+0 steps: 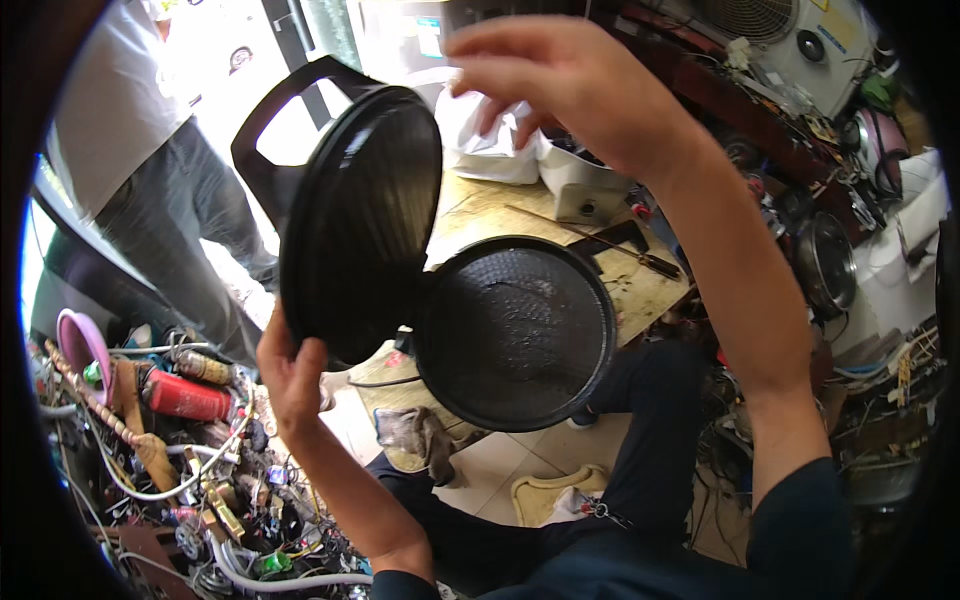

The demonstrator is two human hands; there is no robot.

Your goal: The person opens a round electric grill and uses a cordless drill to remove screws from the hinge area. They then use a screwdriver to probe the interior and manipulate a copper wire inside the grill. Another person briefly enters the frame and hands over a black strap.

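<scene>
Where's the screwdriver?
In the head view, right of centre, the screwdriver lies on the table, beyond the black pan to its upper right, near the white box.

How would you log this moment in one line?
left hand: at lower edge of black lid | right hand: raised, open | black lid: open | round pan: glossy patches inside

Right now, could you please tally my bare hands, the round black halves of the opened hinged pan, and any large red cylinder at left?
Bare hands: 2 (left hand, right hand)
Round black halves: 2 (raised lid, lower pan)
Large red cylinder: 1
Total: 5
</scene>
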